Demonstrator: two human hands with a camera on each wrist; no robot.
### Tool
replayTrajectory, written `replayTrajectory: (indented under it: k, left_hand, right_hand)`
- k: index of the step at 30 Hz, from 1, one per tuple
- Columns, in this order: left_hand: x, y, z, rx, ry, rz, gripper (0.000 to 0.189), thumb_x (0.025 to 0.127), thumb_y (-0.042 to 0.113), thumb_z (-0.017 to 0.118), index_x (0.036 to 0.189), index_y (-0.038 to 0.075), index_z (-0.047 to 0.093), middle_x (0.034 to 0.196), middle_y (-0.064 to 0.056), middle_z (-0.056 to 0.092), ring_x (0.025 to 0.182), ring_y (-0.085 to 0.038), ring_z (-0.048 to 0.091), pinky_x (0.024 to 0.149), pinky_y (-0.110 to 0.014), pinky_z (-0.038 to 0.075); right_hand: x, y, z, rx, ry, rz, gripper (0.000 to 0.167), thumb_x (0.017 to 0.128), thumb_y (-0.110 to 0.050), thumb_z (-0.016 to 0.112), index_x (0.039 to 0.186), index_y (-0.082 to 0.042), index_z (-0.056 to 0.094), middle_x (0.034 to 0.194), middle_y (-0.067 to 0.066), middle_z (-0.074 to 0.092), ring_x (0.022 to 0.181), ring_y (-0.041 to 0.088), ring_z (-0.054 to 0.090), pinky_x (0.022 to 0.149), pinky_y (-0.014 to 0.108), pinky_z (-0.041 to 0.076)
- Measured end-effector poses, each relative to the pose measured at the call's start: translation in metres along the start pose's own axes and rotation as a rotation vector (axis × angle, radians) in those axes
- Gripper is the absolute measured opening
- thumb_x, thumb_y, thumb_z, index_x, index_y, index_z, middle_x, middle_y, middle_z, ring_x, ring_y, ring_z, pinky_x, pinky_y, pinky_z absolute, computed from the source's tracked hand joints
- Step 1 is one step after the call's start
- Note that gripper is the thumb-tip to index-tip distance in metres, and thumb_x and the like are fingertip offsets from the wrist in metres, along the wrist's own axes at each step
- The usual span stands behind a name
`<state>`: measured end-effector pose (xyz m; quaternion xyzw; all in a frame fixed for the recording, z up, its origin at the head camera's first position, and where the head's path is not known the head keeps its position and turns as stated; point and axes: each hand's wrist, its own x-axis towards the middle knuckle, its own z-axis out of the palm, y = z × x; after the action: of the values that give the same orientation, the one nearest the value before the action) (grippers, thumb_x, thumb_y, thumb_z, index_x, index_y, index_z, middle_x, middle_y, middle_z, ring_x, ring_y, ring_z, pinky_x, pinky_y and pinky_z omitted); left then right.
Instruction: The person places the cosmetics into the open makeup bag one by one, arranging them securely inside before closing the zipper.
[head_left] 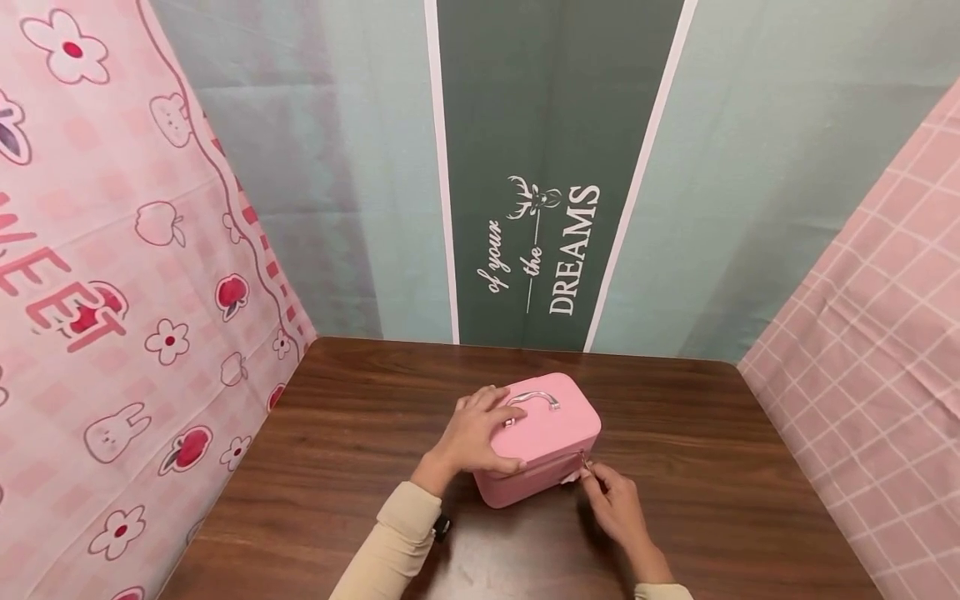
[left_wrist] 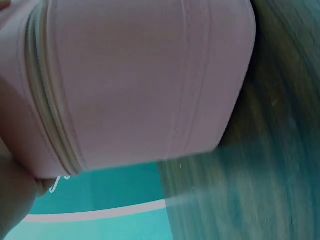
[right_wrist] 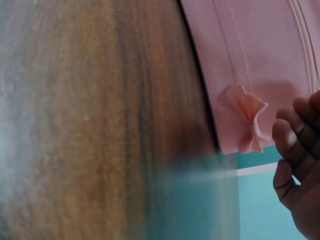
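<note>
A pink zippered case (head_left: 551, 425) with a silver handle (head_left: 536, 394) on its lid stands upright on the table. My left hand (head_left: 476, 433) grips the lid's left end, its thumb along the front edge and its fingers over the top and far side. At the front right corner my right hand (head_left: 617, 504) pinches the small metal zipper pull (head_left: 586, 463). The zipper (left_wrist: 47, 95) runs round the case just under the lid. Low on the side, near the right fingers, sits a pink bow (right_wrist: 251, 122). In the right wrist view the pull itself is out of sight.
The case rests on a dark wood-grain table (head_left: 360, 417). A green curtain (head_left: 555, 108) with white lettering hangs behind it. Pink patterned cloths (head_left: 150, 275) stand along the left and right sides.
</note>
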<state>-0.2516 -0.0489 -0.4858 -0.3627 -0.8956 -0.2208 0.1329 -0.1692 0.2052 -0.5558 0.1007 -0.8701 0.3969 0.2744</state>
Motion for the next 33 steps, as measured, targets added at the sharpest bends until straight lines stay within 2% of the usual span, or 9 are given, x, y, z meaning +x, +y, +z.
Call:
replayTrajectory:
  k: [4,10,14,20,24,28,31,33]
  left_hand:
    - [-0.002,0.007,0.003,0.049,0.045,-0.052,0.071,0.056,0.066,0.067,0.117,0.031,0.062,0.136,-0.007,0.044,0.123,-0.029,0.038,0.086,-0.045,0.034]
    - [-0.006,0.020,0.010,0.121,0.148,-0.149,0.072,0.052,0.068,0.066,0.113,0.030,0.064,0.132,-0.009,0.048,0.118,-0.032,0.041,0.080,-0.047,0.035]
    - [-0.007,0.034,0.018,0.159,0.216,-0.210,0.070,0.052,0.068,0.065,0.111,0.029,0.064,0.130,-0.009,0.048,0.115,-0.031,0.042,0.078,-0.048,0.035]
    - [-0.007,0.053,0.029,0.218,0.325,-0.310,0.067,0.050,0.066,0.064,0.104,0.026,0.066,0.128,-0.010,0.048,0.112,-0.031,0.043,0.076,-0.050,0.034]
    - [-0.006,0.061,0.032,0.230,0.345,-0.364,0.068,0.050,0.066,0.065,0.103,0.023,0.065,0.128,-0.011,0.046,0.113,-0.033,0.041,0.077,-0.051,0.032]
    - [-0.005,0.065,0.032,0.227,0.333,-0.402,0.068,0.051,0.064,0.066,0.104,0.022,0.064,0.129,-0.012,0.046,0.115,-0.034,0.040,0.078,-0.052,0.032]
    - [-0.007,0.064,0.030,0.228,0.304,-0.387,0.069,0.054,0.066,0.064,0.107,0.022,0.063,0.129,-0.013,0.045,0.115,-0.035,0.041,0.078,-0.052,0.033]
    - [-0.009,0.059,0.026,0.210,0.290,-0.337,0.070,0.057,0.068,0.063,0.110,0.022,0.062,0.129,-0.013,0.046,0.115,-0.036,0.042,0.078,-0.052,0.034]
  right_hand:
    - [0.005,-0.002,0.002,-0.009,-0.001,-0.046,0.019,0.078,0.000,0.064,0.069,-0.016,0.061,0.069,-0.011,0.057,0.059,0.003,0.046,0.054,0.021,0.038]
    - [0.012,-0.005,0.010,0.043,-0.019,-0.096,0.022,0.076,0.004,0.063,0.069,-0.016,0.060,0.062,-0.017,0.045,0.056,0.001,0.042,0.051,0.016,0.032]
    - [0.011,-0.005,0.009,0.017,-0.021,-0.106,0.018,0.075,0.004,0.064,0.071,-0.013,0.062,0.062,-0.018,0.043,0.055,0.001,0.039,0.050,0.017,0.031]
    - [0.010,-0.010,0.011,-0.006,-0.047,-0.136,0.028,0.077,0.002,0.062,0.066,-0.022,0.051,0.060,-0.019,0.036,0.052,-0.001,0.035,0.047,0.017,0.029]
    - [0.008,-0.009,0.012,0.013,-0.048,-0.140,0.029,0.077,0.002,0.062,0.066,-0.021,0.050,0.059,-0.018,0.035,0.050,-0.001,0.033,0.045,0.015,0.027]
    - [0.007,-0.006,0.013,0.019,-0.045,-0.132,0.025,0.077,0.003,0.063,0.067,-0.018,0.054,0.060,-0.018,0.038,0.051,-0.001,0.035,0.047,0.015,0.028]
    - [0.007,-0.006,0.013,0.024,-0.039,-0.110,0.020,0.077,0.003,0.064,0.068,-0.015,0.059,0.061,-0.019,0.041,0.053,0.000,0.038,0.049,0.016,0.031]
    - [0.007,-0.005,0.013,0.029,-0.045,-0.082,0.017,0.077,0.002,0.065,0.070,-0.013,0.063,0.062,-0.018,0.044,0.054,0.000,0.040,0.048,0.018,0.033]
